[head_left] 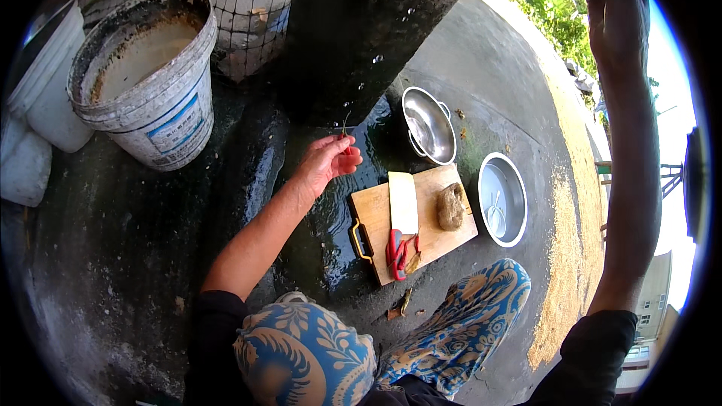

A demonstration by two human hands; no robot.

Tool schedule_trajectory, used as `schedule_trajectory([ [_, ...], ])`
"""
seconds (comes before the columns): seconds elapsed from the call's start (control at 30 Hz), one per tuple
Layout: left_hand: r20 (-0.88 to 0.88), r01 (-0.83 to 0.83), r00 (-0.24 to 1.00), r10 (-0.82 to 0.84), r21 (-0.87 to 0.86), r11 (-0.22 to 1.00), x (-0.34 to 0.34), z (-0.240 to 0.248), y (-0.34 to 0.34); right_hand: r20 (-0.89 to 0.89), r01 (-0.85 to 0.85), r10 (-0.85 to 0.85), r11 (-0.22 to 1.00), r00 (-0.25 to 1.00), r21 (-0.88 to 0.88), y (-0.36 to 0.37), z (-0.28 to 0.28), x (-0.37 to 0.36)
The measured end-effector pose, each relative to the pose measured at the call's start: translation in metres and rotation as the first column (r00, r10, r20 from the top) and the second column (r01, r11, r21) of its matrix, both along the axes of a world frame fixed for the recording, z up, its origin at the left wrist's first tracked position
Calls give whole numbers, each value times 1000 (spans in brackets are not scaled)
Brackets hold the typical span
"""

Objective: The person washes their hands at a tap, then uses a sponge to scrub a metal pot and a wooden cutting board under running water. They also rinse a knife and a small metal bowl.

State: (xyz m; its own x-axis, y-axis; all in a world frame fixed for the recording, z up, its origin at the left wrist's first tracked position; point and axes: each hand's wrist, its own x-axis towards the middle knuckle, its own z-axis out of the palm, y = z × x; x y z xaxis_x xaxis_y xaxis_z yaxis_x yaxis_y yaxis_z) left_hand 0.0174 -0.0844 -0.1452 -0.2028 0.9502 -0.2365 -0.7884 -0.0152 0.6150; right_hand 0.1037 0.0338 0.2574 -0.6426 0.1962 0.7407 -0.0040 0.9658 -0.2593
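Note:
My left hand [329, 159] is closed in a pinch on red chili peppers [345, 136], a thin stem sticking up above the fingers. Water drops fall just above it, beside the dark pillar. High at the far right, my right hand [608, 0] is raised with its fingers curled; whatever it may grip is out of sight. A wooden cutting board [368, 209] lies on the ground in front of me. On it rest a knife [403, 203] with a broad pale blade and red-and-grey handle, more red chilies [412, 246] and a brown lump [450, 207], seemingly in clear plastic.
Beyond the board stands a two-handled metal pot [429, 126]; right of it is a metal basin [503, 180] with a pale utensil inside. A dirty white bucket [177, 124] stands at left, by netting [252, 7]. The dark pillar [338, 37] rises ahead. Grain [564, 278] covers ground at right.

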Motion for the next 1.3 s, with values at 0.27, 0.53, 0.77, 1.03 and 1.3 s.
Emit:
schedule_trajectory([
  [0.27, -294, 42, 953, -70, -102, 994, -5, -5, -10, 554, 383, 208, 530, 806, -756, -6, -325, 49],
  [0.53, -552, 44, 818, -161, -219, 975, -3, -23, -12, 369, 217, 391, 381, 843, -899, -7, -389, 19],
  [0.77, -605, -36, 766, -219, -381, 924, -1, -30, -4, 460, 162, 93, 860, 883, -484, -8, -410, 16],
  [1.03, -586, 22, 767, -261, -382, 924, -1, -33, -6, 567, 282, 102, 788, 817, -548, 8, -416, 21],
  [1.3, -673, 53, 663, -328, -395, 917, -2, -39, -12, 453, 177, 285, 650, 845, -739, 0, -425, 18],
])
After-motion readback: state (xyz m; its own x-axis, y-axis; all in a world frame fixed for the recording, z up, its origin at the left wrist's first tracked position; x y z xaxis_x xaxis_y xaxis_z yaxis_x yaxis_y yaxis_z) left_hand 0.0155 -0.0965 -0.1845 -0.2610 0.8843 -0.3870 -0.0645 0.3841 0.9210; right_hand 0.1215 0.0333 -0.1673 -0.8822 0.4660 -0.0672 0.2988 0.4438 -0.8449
